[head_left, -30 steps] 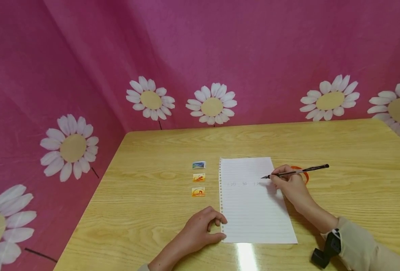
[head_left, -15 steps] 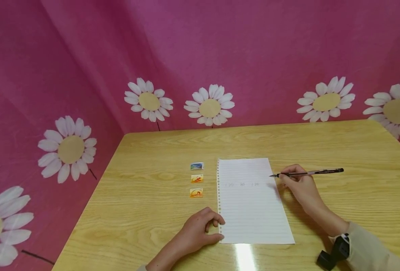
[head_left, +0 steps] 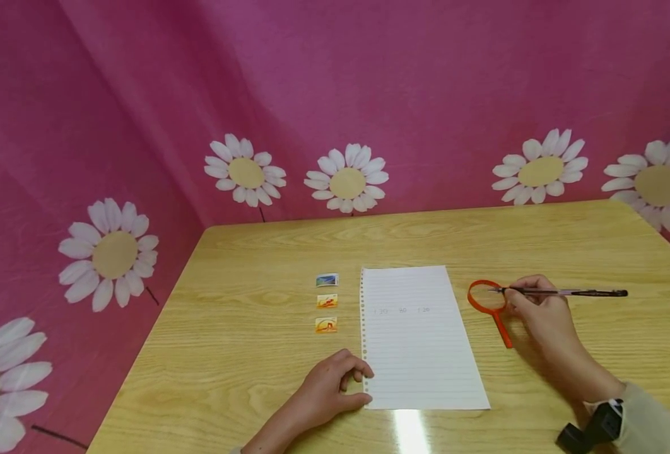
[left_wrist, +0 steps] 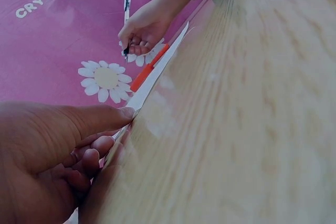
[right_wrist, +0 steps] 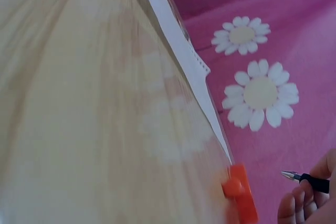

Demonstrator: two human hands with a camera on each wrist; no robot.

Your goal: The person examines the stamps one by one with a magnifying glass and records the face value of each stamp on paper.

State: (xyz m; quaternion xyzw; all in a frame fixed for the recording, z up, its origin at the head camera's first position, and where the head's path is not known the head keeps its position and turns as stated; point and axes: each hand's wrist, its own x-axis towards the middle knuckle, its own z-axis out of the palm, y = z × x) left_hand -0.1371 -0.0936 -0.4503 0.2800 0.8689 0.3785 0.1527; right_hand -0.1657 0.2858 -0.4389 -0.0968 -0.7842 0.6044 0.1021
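Observation:
A sheet of lined paper (head_left: 420,353) with a row of punched holes lies on the table, a few handwritten numbers (head_left: 401,311) across its upper part. My left hand (head_left: 335,384) rests at its lower left edge, thumb and fingertips touching the paper. To the right of the sheet, my right hand (head_left: 545,312) holds a black pen (head_left: 573,292), also seen in the right wrist view as a dark pen (right_wrist: 315,182) with a metal tip. Below the pen tip is a red magnifying glass (head_left: 502,329), its lens partly behind the fingers.
Three small stamp-like pictures stand in a column left of the paper: a blue one (head_left: 327,280), a yellow-orange one (head_left: 327,301) and another yellow-orange one (head_left: 326,325). A pink cloth (head_left: 426,82) with white flowers hangs behind the wooden table (head_left: 244,302).
My right hand has moved right with the pen, off the paper and over beside the magnifying glass, uncovering it. My left hand stays at the paper's edge.

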